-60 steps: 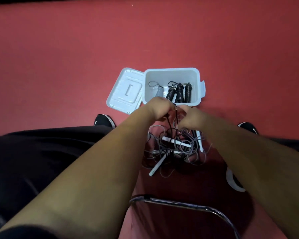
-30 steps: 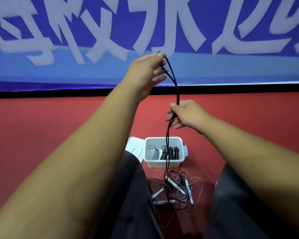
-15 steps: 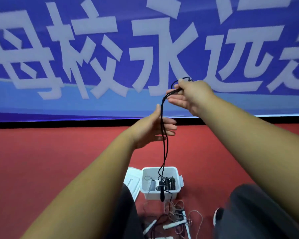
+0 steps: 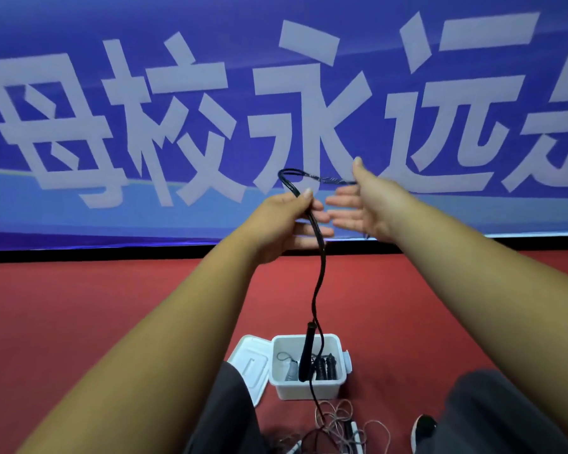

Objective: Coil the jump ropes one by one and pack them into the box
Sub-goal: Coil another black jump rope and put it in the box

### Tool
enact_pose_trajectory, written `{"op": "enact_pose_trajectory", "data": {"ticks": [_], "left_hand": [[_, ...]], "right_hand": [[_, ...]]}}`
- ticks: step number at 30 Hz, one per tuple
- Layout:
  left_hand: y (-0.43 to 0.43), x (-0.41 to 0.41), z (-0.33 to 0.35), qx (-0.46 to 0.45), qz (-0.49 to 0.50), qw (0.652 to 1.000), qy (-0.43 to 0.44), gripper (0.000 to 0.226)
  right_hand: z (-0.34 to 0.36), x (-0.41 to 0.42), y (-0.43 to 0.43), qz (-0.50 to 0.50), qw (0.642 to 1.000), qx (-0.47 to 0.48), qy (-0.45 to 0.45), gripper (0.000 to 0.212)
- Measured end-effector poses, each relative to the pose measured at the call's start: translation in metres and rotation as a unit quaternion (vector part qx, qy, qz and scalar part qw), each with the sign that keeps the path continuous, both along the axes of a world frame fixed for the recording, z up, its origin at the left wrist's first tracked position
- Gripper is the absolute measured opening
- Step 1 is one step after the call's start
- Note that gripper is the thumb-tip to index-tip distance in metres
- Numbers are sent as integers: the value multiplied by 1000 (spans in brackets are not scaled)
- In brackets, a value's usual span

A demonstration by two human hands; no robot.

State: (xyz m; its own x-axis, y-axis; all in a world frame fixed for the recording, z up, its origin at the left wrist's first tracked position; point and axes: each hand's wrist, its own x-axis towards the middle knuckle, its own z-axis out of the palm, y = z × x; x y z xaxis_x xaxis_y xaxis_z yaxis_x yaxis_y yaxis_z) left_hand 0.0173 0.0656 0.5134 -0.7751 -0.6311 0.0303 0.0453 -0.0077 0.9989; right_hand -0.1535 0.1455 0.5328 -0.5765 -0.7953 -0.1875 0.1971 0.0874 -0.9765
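Observation:
My left hand [image 4: 284, 224] is raised in front of me and pinches a black jump rope [image 4: 318, 276] between thumb and fingers. Above the thumb the rope makes a small loop and runs right into the crook of my right hand [image 4: 368, 206], whose fingers are straight and spread. Below my left hand the rope hangs down, and one black handle [image 4: 306, 353] dangles over the white box [image 4: 309, 392] on the red floor. Several coiled black ropes [image 4: 325, 368] stand inside the box. A tangle of loose ropes [image 4: 338, 427] lies on the floor in front of it.
The box's white lid [image 4: 250, 363] lies open to its left. My legs in dark trousers flank the rope pile, with a black shoe [image 4: 422, 427] at the right. A blue banner with large white characters [image 4: 309, 103] covers the wall behind.
My left hand has risen and taken the rope between thumb and fingers. My right hand, which gripped the rope's top, has dropped slightly and opened. The dangling handle hangs higher, over the box.

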Motion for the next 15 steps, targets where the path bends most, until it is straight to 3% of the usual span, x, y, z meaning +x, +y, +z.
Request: {"op": "enact_pose_trajectory", "data": {"ticks": [5, 10, 15], "left_hand": [[-16, -13, 4, 81, 59, 994, 40, 34], [-39, -25, -25, 173, 125, 975, 69, 35], [-62, -30, -65, 271, 186, 940, 94, 38]], "right_hand": [[-73, 18, 16, 154, 980, 113, 55, 75], [-135, 28, 26, 234, 967, 94, 48, 68], [-174, 26, 25, 229, 966, 38, 110, 20]]}}
